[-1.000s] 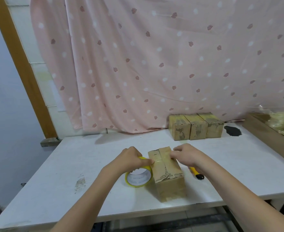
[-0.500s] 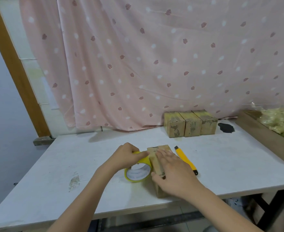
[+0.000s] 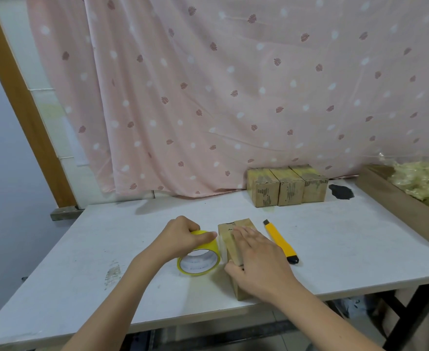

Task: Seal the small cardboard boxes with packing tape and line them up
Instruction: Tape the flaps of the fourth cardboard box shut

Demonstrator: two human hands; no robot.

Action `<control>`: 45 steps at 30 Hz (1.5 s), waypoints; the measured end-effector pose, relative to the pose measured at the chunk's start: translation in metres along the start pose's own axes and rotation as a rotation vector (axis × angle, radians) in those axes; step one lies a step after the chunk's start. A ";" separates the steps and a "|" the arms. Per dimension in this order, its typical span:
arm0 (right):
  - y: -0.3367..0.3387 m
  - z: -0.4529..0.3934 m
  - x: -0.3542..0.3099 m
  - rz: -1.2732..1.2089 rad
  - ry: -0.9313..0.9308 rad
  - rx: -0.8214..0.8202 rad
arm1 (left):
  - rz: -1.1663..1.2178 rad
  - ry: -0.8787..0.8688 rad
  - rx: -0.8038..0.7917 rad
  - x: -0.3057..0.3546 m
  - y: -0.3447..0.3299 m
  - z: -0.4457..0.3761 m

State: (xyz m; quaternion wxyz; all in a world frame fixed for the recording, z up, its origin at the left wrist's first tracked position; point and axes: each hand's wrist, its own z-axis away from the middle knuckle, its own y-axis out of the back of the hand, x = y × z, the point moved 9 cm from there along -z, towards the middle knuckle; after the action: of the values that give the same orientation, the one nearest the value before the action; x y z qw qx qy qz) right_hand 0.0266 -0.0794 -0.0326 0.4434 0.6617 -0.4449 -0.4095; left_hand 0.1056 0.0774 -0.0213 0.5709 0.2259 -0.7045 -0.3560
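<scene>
The small cardboard box [image 3: 235, 245] sits near the table's [image 3: 347, 249] front edge. Your right hand [image 3: 260, 264] now lies flat along its top, having slid forward. Your left hand [image 3: 183, 238] grips the yellow tape roll [image 3: 199, 260] beside it. A yellow cutter [image 3: 280, 241] lies just right; three boxes [image 3: 287, 186] line the curtain.

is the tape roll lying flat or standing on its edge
Standing on its edge: the tape roll shows its round open core toward the camera, with the left hand gripping its top.
</scene>
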 end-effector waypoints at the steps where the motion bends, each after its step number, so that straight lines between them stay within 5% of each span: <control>1: 0.001 0.000 0.000 -0.002 0.000 0.006 | -0.010 0.002 -0.001 -0.001 0.000 0.000; 19: 0.002 -0.002 0.008 -0.204 -0.083 -0.034 | -0.322 0.085 -0.041 -0.014 -0.024 -0.007; 23: -0.001 -0.006 0.023 -0.397 -0.269 -0.081 | -0.358 0.099 -0.051 -0.009 -0.028 -0.011; 28: 0.009 -0.029 0.028 -0.280 -0.459 -0.191 | -0.394 0.107 -0.028 -0.006 -0.027 -0.009; 34: 0.009 -0.056 0.015 -0.151 -0.519 -0.408 | -0.195 0.120 -0.041 -0.012 -0.029 -0.010; 45: 0.009 -0.065 0.026 -0.138 -0.556 -0.355 | 0.096 0.073 -0.035 -0.030 -0.006 0.011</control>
State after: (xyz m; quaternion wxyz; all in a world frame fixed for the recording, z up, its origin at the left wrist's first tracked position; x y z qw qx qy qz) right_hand 0.0922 -0.0916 -0.0100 0.3846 0.4656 -0.4245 -0.6746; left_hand 0.1021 0.0979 -0.0463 0.6164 0.1946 -0.6869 -0.3321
